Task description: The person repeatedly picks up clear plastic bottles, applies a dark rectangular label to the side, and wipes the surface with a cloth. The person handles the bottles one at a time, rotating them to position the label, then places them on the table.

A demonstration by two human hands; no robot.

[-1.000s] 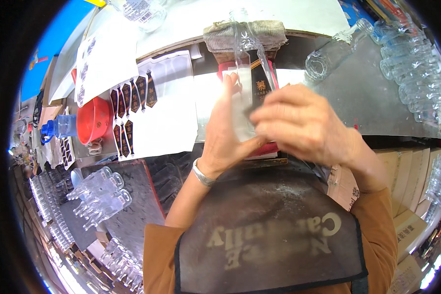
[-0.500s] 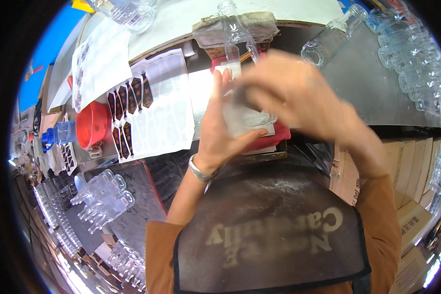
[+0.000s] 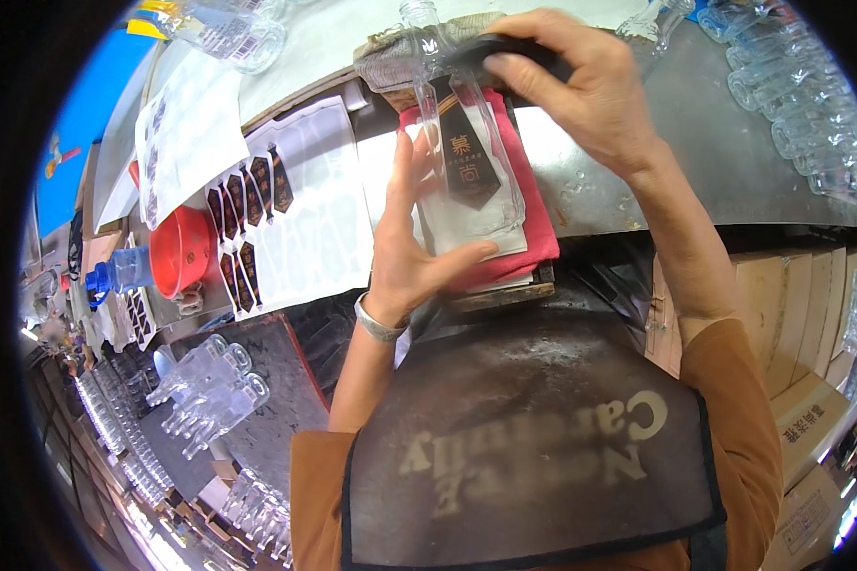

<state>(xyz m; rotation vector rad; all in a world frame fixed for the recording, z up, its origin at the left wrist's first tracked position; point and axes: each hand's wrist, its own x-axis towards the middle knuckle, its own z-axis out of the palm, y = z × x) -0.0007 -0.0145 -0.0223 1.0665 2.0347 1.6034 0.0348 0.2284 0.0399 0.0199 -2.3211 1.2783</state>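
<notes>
A clear glass bottle (image 3: 513,195) lies on a padded rest, its neck pointing away from me over a rolled grey cloth (image 3: 376,62). On the bottle's body is a black, tie-shaped decal (image 3: 470,176) with gold characters and an orange stripe near its narrow end. My left hand (image 3: 409,252) curves about the bottle's left side and base, thumb across the lower end. A black scraper (image 3: 533,49), blurred by motion, is gripped in my right hand (image 3: 595,95), over the bottle's shoulder. Pink-red cloth (image 3: 535,224) shows beneath the bottle.
To the left lies a white backing sheet (image 3: 328,209) with several tie-shaped decals, beside a red bowl (image 3: 183,249). Several clear bottles (image 3: 795,124) line the right of the bench; another group (image 3: 209,385) lies at lower left. Cardboard boxes (image 3: 781,295) stand at lower right.
My right hand has moved up and away from the bottle's body toward its shoulder, uncovering the black decal. The left hand stays at the bottle's side.
</notes>
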